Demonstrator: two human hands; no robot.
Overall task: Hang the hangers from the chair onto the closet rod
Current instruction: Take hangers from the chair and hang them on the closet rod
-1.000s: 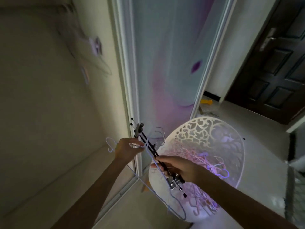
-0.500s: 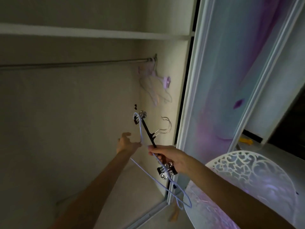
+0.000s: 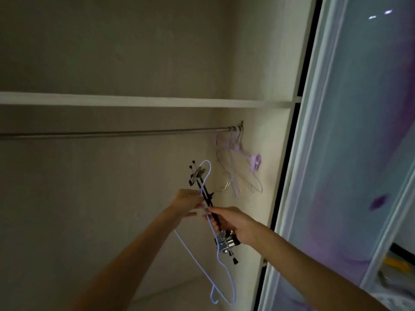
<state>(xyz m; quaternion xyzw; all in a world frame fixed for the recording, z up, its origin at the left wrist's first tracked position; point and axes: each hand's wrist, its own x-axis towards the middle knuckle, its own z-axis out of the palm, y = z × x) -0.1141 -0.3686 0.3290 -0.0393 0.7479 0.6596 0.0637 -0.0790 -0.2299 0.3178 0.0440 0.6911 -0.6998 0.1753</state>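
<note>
Hangers are staying in our two hands below the closet rod [image 3: 116, 134]: our right hand [image 3: 233, 223] is curling its fingers around the black clip hanger [image 3: 210, 204], and our left hand [image 3: 187, 202] is pinching the blue wire hanger [image 3: 226, 269] beside it. Below the rod's right end, purple hangers [image 3: 238, 162] are hanging, and the white shelf [image 3: 134, 102] is lying above the rod.

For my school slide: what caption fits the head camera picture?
Two hands, left and right, hold a black clip hanger and a blue wire hanger below the closet rod.
</note>
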